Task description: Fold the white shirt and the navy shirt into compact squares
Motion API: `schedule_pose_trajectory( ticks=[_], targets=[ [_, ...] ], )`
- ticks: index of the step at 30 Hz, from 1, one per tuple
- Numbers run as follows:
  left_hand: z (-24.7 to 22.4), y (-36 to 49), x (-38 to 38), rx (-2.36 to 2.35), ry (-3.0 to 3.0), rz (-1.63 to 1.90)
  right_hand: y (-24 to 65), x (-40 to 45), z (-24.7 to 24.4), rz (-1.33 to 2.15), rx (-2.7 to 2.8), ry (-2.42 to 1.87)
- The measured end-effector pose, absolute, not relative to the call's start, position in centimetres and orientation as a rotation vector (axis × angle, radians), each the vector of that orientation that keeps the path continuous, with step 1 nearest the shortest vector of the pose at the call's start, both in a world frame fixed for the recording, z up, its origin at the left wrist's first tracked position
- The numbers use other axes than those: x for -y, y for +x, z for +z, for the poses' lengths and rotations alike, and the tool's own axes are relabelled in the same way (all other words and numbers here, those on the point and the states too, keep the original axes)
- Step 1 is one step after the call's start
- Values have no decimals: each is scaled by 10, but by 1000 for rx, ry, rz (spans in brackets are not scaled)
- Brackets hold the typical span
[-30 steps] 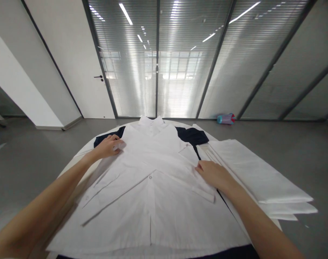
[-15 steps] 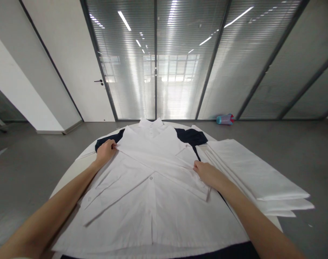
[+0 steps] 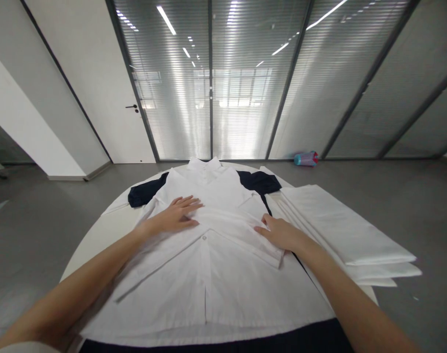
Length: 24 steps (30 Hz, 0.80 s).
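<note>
A white button-up shirt (image 3: 223, 294) lies front up, collar away from me, with its long sleeves folded across the body. My left hand (image 3: 178, 214) rests flat on the shirt's left chest area, fingers spread. At the right side, my right hand (image 3: 282, 233) touches the folded sleeve; its thumb and forefinger are apart and the other fingers are partly hidden. Beneath the shirt lies a dark navy garment (image 3: 260, 182), showing at both shoulders and along the near hem.
A round white table (image 3: 89, 245) carries the clothes. To the right, a stack of folded white cloth (image 3: 341, 225) overhangs the table edge. A blue and red patterned object (image 3: 306, 159) lies on the floor by the glass partition. A white door (image 3: 98, 73) stands at the left.
My left hand has let go of the shirt's left edge and moved right, onto its chest, flattening out. My right hand has loosened its pinch on the sleeve, staying in nearly the same place.
</note>
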<state>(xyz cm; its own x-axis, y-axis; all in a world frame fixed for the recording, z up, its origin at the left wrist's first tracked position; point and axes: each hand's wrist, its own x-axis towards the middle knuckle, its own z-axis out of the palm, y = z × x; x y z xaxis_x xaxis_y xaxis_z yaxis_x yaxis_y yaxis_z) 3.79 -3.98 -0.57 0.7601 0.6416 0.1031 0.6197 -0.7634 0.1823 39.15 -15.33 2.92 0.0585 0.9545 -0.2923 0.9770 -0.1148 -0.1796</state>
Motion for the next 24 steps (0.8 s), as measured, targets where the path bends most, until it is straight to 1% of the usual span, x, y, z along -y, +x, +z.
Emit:
schedule_pose_trajectory(
  ticks=[2, 3, 4, 6, 9, 11, 12, 13, 15, 17, 20, 24],
  targets=[
    [-16, 43, 42, -982, 2813, 191, 391, 155, 32, -728, -1978, 2254],
    [-20, 44, 43, -984, 2814, 179, 391, 156, 34, -774, -1955, 2261],
    [-22, 43, 42, -988, 2817, 172, 391, 157, 37, -746, -1958, 2265],
    [-25, 40, 42, -989, 2829, 168, 388, 159, 42, -539, -1998, 2266],
    [-19, 40, 44, -957, 2856, 205, 379, 162, 46, -70, -2089, 2331],
    [-14, 45, 48, -917, 2868, 264, 369, 162, 41, 171, -2263, 2329],
    [-12, 48, 51, -903, 2865, 297, 364, 161, 35, 231, -2396, 2269],
    [-11, 52, 53, -898, 2858, 328, 358, 160, 28, 243, -2532, 2175],
    [-12, 59, 56, -935, 2846, 359, 348, 158, 11, 162, -2733, 1964],
    [-17, 62, 57, -1024, 2844, 320, 342, 156, -6, 42, -2779, 1846],
    [-24, 62, 56, -1178, 2823, 183, 340, 155, -22, -68, -2733, 1809],
    [-25, 61, 56, -1257, 2814, 120, 342, 155, -26, -79, -2717, 1808]
  ],
)
